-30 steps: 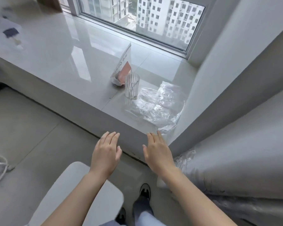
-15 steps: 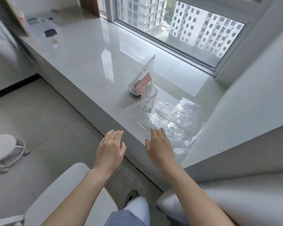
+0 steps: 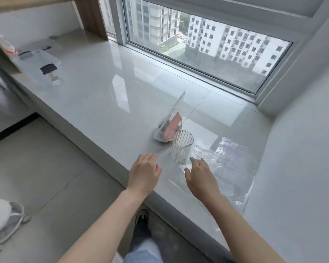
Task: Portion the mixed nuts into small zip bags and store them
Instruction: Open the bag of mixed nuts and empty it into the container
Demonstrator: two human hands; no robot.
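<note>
Fingers relaxed on both my left hand (image 3: 145, 172) and right hand (image 3: 201, 177) (holding nothing), facing one glass (image 3: 181, 145), one nut pouch (image 3: 169, 123), zip bags (image 3: 230, 168) uncountable.

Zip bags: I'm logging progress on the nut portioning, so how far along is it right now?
Barely started. Done: nothing; the clear zip bags lie flat on the sill, none visibly filled. The nut pouch stands behind the glass cup, which looks empty. In hand: nothing; the left hand and right hand hover open over the sill's front edge. Left: filling, sealing and storing every bag.
</note>
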